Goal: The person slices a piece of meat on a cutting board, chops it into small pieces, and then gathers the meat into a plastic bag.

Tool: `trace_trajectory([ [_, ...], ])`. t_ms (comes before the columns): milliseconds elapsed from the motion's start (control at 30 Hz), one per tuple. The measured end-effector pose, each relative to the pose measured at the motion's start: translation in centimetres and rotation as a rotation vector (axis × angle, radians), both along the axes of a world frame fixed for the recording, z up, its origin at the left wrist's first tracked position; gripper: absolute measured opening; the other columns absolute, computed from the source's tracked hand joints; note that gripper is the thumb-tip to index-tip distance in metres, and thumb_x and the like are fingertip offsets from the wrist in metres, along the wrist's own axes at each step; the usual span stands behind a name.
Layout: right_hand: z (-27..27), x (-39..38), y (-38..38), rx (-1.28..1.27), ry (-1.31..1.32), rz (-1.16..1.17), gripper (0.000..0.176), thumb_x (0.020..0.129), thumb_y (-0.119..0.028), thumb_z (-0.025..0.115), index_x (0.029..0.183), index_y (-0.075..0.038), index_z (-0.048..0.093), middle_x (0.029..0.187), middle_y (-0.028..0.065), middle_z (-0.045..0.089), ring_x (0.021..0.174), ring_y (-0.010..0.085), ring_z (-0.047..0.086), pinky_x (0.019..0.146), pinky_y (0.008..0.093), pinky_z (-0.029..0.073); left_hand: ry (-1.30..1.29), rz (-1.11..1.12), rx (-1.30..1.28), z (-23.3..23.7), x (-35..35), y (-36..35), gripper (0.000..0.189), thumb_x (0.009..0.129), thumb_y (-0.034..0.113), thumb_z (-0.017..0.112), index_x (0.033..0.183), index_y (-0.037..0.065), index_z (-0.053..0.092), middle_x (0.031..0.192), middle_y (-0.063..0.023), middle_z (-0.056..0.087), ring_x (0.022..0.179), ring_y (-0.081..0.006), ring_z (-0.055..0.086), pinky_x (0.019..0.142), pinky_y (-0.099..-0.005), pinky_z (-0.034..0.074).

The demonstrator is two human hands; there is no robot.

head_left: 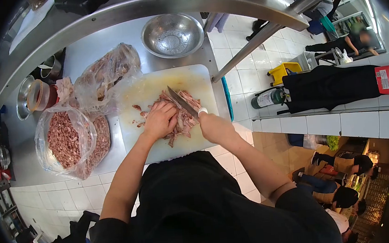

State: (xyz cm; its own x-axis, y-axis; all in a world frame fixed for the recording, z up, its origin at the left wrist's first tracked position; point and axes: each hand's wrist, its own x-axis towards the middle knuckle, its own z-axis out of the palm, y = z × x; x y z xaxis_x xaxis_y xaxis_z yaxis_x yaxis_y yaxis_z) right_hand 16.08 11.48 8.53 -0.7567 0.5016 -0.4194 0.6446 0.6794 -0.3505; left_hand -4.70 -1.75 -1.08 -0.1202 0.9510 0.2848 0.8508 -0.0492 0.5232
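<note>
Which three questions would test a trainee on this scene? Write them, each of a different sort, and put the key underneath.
1. Name the hand: which one holds the knife?
2. True or false: the left hand rests on the meat that lies on the board.
3. Multiple choice: seen from the person at the board, where is the metal bowl?
A) on the board
B) beyond the board
C) between the board and the person

Key: 1. The right hand. 2. True. 3. B.
</note>
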Motion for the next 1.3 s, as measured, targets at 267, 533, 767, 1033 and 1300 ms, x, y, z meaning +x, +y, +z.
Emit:
trace_trajectory([
  [267,-2.8,-1.8,-0.4,-0.022,0.031,-0.034,0.021,0.102,-0.008,0.055,0.116,0.006,0.061,0.104,0.0327,0.076,0.102,0.05,0.076,0.089,0.0598,0.059,-0.075,-0.045,0.026,0.4,-0.8,-0.3,0.02,0.091,0.013,0.072,0.11,0.008,0.077,0.119,-0.0068,0.072,0.115,-0.0321,0.065,0.104,-0.0465,0.052],
  [533,3.5,-2.0,-4.0,-0.054,-0.115,-0.05,0.023,0.105,-0.011,0.052,0.116,0.007,0.061,0.1,0.0298,0.077,0.099,0.0501,0.076,0.086,0.0589,0.061,-0.029,-0.036,0.063,-0.6,-0.7,-0.7,0.023,0.095,0.02,0.074,0.114,0.009,0.079,0.12,-0.0033,0.074,0.115,-0.0273,0.065,0.104,-0.0422,0.052],
  [767,-5.0,-3.3,-3.1,0.03,0.048,-0.082,0.021,0.106,-0.015,0.053,0.113,0.003,0.061,0.097,0.0272,0.077,0.095,0.0492,0.077,0.081,0.0586,0.061,-0.09,-0.045,0.056,-0.8,-0.8,-0.5,0.02,0.091,0.016,0.078,0.109,0.008,0.078,0.118,-0.0073,0.074,0.112,-0.0312,0.066,0.098,-0.0446,0.053],
  [1033,-6.3,-1.7,-4.8,0.058,0.064,-0.1,0.023,0.105,-0.018,0.059,0.113,0.003,0.061,0.096,0.0274,0.077,0.092,0.0493,0.077,0.079,0.0604,0.06,-0.089,-0.027,0.066,-0.8,-0.9,-0.4,0.018,0.094,0.018,0.075,0.109,0.008,0.079,0.113,-0.0061,0.074,0.108,-0.029,0.067,0.098,-0.0436,0.053],
  [1300,-5.1,0.4,-2.4,-0.015,0.278,-0.11,0.033,0.113,-0.024,0.056,0.1,0.006,0.062,0.082,0.0347,0.071,0.078,0.0557,0.071,0.072,0.0633,0.056,-0.19,0.052,0.108,-1.0,-1.6,0.0,0.021,0.095,0.011,0.072,0.113,0.003,0.078,0.122,-0.013,0.075,0.115,-0.0342,0.068,0.103,-0.0451,0.054],
])
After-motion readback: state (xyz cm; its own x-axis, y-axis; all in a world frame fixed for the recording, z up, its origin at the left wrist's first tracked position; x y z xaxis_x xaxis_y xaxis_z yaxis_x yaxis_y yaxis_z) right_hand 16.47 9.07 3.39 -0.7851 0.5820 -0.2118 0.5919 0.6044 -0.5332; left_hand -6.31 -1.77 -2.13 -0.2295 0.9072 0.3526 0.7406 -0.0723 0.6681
